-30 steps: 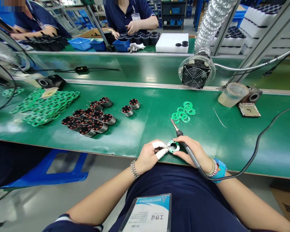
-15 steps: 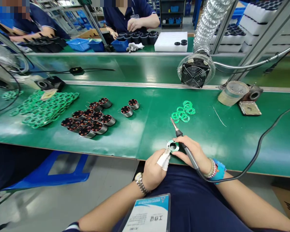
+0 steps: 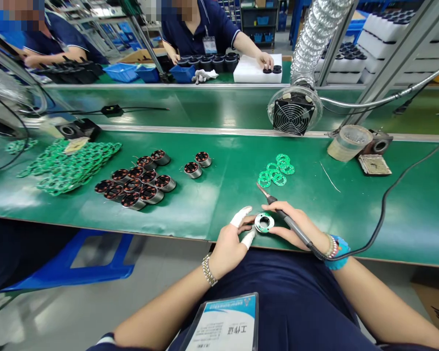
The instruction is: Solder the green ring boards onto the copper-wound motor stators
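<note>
A soldering iron (image 3: 290, 224) lies across my right hand (image 3: 300, 224), its tip pointing up and left toward the loose green rings. That hand's thumb and a fingertip also reach the right side of a small motor stator (image 3: 256, 225) topped with a green-and-white ring-shaped circuit board (image 3: 264, 223). On the other side, my left hand (image 3: 234, 239) has its thumb and index finger spread, both in white finger cots. Its other fingers are close to the stator's left edge; whether they touch it I cannot tell.
Several loose green rings (image 3: 278, 170) lie beyond the iron. Wound stators (image 3: 133, 185) stand in a group at left, beside stacked green board panels (image 3: 71, 165). A fume fan (image 3: 293, 117), a plastic tub (image 3: 349, 141) and a sponge tray (image 3: 375, 165) line the back. Co-workers sit opposite.
My left thumb and index finger have come off the stator and spread apart. The ring faces up more squarely now. Across the bench, a co-worker's hand has reached to the black parts on the white block.
</note>
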`<control>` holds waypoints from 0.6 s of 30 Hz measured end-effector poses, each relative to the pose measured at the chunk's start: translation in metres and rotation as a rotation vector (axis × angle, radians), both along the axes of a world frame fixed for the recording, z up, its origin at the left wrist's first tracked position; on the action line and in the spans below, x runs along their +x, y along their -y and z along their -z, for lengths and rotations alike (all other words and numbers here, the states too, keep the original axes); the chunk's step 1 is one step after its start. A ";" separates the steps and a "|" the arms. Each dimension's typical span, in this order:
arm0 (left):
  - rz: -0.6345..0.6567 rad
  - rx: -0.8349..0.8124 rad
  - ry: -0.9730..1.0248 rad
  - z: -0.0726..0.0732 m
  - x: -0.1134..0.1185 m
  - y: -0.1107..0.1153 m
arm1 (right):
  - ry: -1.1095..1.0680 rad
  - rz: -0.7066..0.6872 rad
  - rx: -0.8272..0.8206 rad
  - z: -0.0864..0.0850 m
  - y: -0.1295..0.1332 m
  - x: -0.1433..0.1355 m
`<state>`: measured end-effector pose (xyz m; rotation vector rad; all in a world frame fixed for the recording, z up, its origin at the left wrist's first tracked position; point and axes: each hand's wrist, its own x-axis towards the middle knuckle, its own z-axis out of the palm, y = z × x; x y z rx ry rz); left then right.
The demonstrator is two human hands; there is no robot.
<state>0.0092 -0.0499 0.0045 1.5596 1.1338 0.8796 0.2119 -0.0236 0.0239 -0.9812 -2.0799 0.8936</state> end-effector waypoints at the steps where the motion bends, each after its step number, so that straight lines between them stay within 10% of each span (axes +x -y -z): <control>1: -0.021 0.013 -0.031 0.000 0.002 0.005 | 0.005 0.016 0.007 -0.001 0.002 0.002; 11: 0.030 0.402 -0.466 -0.015 -0.007 0.001 | 0.036 0.101 0.183 0.001 0.019 -0.011; 18: 0.174 -0.251 -0.189 -0.025 -0.002 -0.015 | 0.076 0.086 0.200 0.003 0.019 -0.010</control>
